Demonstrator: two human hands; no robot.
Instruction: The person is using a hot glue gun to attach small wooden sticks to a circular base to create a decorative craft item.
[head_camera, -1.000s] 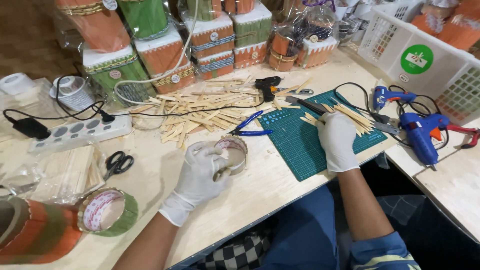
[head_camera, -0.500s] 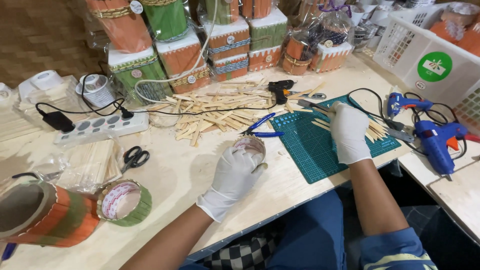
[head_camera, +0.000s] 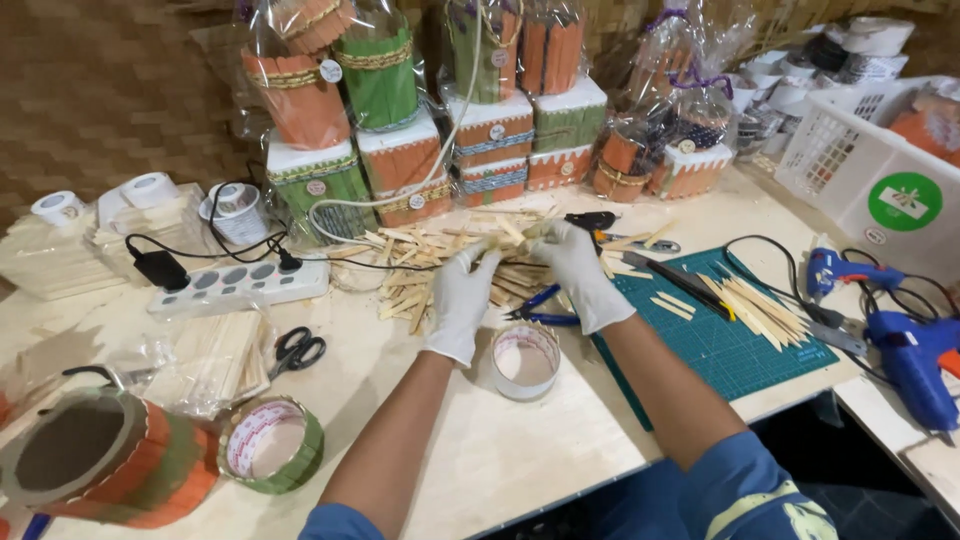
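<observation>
Both my hands wear white gloves and reach into a heap of pale wooden sticks (head_camera: 420, 262) in the middle of the table. My left hand (head_camera: 462, 298) lies on the near side of the heap with its fingers curled among the sticks. My right hand (head_camera: 580, 272) pinches sticks at the heap's right end, next to blue-handled pliers (head_camera: 540, 308). A small white tape roll (head_camera: 526, 360) stands on the table between my forearms, free of both hands.
A green cutting mat (head_camera: 730, 330) with more sticks and a black knife lies right. Blue glue guns (head_camera: 915, 365) sit far right. Scissors (head_camera: 296, 350), a power strip (head_camera: 235, 285), a green-rimmed tape roll (head_camera: 270, 445) and a striped orange cylinder (head_camera: 95, 460) lie left. Wrapped boxes (head_camera: 400, 160) line the back.
My left hand has set the small white roll down and gone forward to the stick heap. My right hand has left the cutting mat and joined it there.
</observation>
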